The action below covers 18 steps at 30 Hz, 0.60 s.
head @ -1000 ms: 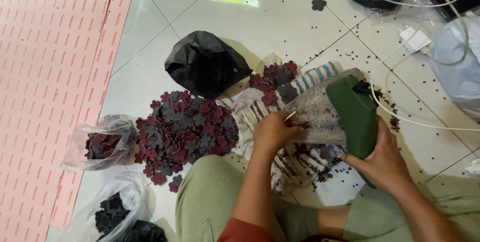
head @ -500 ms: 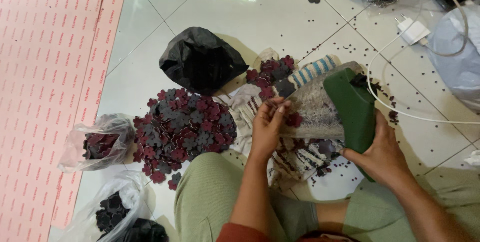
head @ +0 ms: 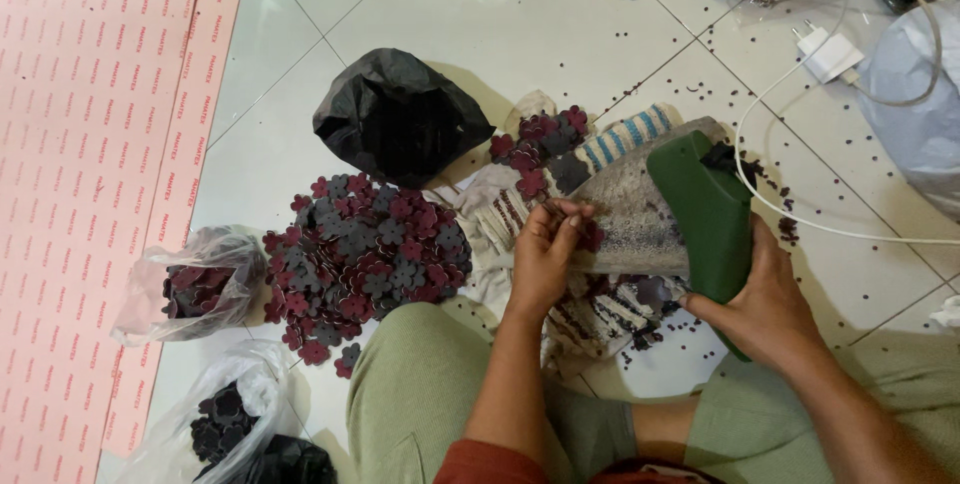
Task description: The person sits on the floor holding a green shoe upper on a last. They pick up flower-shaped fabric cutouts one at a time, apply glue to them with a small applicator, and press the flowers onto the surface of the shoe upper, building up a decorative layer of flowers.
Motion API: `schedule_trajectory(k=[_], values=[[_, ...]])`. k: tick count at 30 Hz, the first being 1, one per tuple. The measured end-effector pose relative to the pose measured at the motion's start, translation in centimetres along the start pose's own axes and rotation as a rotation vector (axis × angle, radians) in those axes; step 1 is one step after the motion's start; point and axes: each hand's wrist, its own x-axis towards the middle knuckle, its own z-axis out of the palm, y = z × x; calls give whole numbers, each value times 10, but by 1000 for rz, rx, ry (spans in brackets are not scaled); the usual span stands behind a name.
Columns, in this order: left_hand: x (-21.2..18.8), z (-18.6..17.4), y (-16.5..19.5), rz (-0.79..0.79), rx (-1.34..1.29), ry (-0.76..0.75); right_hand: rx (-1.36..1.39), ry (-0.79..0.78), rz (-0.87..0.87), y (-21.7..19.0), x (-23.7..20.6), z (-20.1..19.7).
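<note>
My left hand (head: 545,256) pinches a dark red flower-shaped cutout (head: 590,236) against a grey glittery sheet (head: 630,209). The sheet runs into a green handheld tool (head: 705,214), which my right hand (head: 765,299) grips from below. A pile of dark red and grey flower cutouts (head: 365,249) lies on the tiled floor to the left of my left hand. More cutouts (head: 540,139) rest on a striped cloth (head: 500,219) under the sheet.
A black plastic bag (head: 395,119) sits behind the pile. Two clear bags of cutouts (head: 195,284) (head: 225,424) lie at the left, beside a pink sheet (head: 90,144). A white cable with a plug (head: 825,49) and a pale bag (head: 920,114) are at the right.
My left hand has moved up along the grey sheet and now holds a red cutout at its edge. My right hand and the green tool shifted slightly.
</note>
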Motion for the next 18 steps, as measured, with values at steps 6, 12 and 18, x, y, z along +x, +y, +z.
schedule_trajectory(k=[6,12,18], values=[[-2,2,3,16,26,-9,-29,-57,56,-2,1,0],[-3,2,3,62,70,-18,-29,-52,62,-6,0,-3],[-5,6,11,51,180,-41,0,-23,20,-2,-1,-1]])
